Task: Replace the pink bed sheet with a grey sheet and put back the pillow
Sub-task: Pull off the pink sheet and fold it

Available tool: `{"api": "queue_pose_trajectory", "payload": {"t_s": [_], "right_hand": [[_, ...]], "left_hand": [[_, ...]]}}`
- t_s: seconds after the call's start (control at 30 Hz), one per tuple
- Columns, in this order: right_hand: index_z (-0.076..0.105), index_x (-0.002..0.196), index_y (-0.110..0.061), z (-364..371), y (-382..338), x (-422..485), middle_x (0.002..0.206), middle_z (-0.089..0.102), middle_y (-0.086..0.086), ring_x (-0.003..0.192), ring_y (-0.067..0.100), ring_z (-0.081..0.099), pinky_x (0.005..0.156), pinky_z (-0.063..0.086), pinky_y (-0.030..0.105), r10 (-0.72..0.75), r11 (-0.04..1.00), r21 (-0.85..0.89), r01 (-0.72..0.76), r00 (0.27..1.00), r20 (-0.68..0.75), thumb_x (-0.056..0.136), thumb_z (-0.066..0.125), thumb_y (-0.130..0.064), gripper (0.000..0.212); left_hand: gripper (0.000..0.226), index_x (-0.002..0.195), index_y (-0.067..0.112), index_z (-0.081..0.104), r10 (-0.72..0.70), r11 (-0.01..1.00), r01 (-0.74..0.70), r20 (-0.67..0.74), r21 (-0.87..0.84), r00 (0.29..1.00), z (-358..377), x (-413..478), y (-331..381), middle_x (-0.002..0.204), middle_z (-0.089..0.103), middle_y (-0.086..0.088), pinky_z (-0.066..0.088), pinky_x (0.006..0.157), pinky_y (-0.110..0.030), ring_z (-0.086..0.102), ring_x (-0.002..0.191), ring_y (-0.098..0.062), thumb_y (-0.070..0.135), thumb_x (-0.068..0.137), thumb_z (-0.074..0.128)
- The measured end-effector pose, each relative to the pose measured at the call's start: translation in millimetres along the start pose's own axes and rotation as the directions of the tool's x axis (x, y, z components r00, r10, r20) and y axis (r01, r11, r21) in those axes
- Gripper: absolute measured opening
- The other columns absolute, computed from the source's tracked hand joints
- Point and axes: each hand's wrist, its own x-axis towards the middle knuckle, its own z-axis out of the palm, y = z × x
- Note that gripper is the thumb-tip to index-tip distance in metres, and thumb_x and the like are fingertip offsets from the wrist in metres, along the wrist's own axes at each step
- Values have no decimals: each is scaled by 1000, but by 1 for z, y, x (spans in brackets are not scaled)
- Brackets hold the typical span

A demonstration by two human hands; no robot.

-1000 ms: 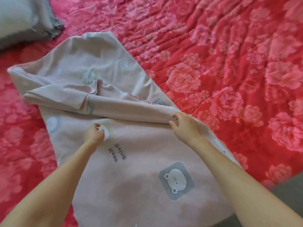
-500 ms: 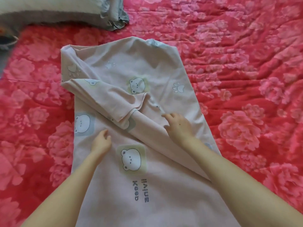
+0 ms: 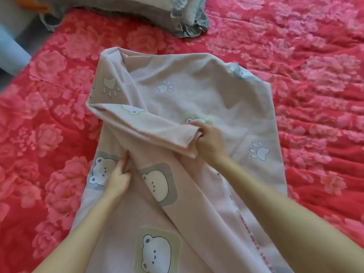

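A pale pinkish-grey sheet [image 3: 206, 91] printed with bears and paw marks lies half folded across the red flowered bed cover [image 3: 305, 119]. My right hand [image 3: 209, 141] is closed on the end of a folded flap of this sheet near its middle. My left hand [image 3: 119, 177] rests flat on the sheet to the left, fingers pressing at the base of the same fold, beside a bear print. A grey pillow [image 3: 157, 12] lies at the top of the view, beyond the sheet.
The bed's left edge runs along the upper left, with a pale blue object [image 3: 11, 54] and floor beyond it. An orange thing [image 3: 37, 3] shows at the top left corner beside the pillow.
The view has shifted forward along the sheet. My right hand went from lying on the fold to gripping the flap's end. My left hand moved up to the fold's base.
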Motion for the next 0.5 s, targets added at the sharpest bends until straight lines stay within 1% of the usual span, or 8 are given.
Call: {"api": "queue_pose_trajectory", "payload": {"t_s": [0.03,0.1,0.17,0.23,0.27,0.33,0.4,0.5], "right_hand": [[67,74,-18,-26,-10,27,69,61,0,65,10,53,60,42,31,97,988,132,-83,990,-100,79,44,-11,25],[58,63,-21,-90,-22,97,60,51,-9,53,-3,44,53,39,25,199,955,270,-124,942,-271,84,47,-16,25],[50,55,-21,-154,-28,166,59,50,-11,57,2,46,55,46,33,265,930,356,-89,834,-484,75,45,-22,20],[50,69,-22,-205,-18,204,73,56,-9,77,12,54,77,52,43,309,951,211,-228,755,-578,82,41,-33,20],[55,86,-21,-222,-6,208,88,61,-5,90,17,57,88,49,42,378,920,125,-372,752,-540,88,41,-38,22],[43,130,-15,-242,34,198,122,59,12,113,33,55,100,42,47,453,742,-272,-614,757,-471,89,45,-44,49],[24,145,-16,-241,69,168,132,50,23,122,43,48,107,29,55,454,547,-536,-643,766,-456,88,51,-48,71],[22,147,-17,-224,113,134,134,49,24,124,43,46,108,28,54,488,470,-653,-594,791,-369,87,55,-51,76]], "left_hand": [[72,148,19,26,16,999,-17,-21,-36,1000,-1,2,9,151,30,6,20,109,-19,24,140,-10,-16,86,35],[68,146,28,28,69,997,-69,-12,-43,998,-4,13,33,149,28,15,14,117,-27,17,142,-6,-9,90,39],[66,145,37,27,135,991,-136,34,9,990,-4,34,62,146,22,24,11,117,-29,9,144,-4,-1,93,40],[62,148,36,20,174,964,-187,85,189,981,2,62,90,151,14,18,13,113,-27,2,146,-11,7,97,39],[61,149,35,15,163,934,-190,113,303,980,7,75,100,154,10,11,12,115,-32,0,146,-17,13,98,39],[63,150,32,7,83,875,-150,163,460,983,18,97,111,159,5,0,9,118,-41,-4,146,-27,22,98,40],[62,151,30,5,-4,812,-103,182,574,983,31,109,110,159,3,-4,7,117,-45,-7,145,-34,27,98,38],[58,150,34,7,-23,674,-111,171,730,985,47,114,103,160,0,-6,8,115,-55,-8,144,-39,38,99,32]]}}
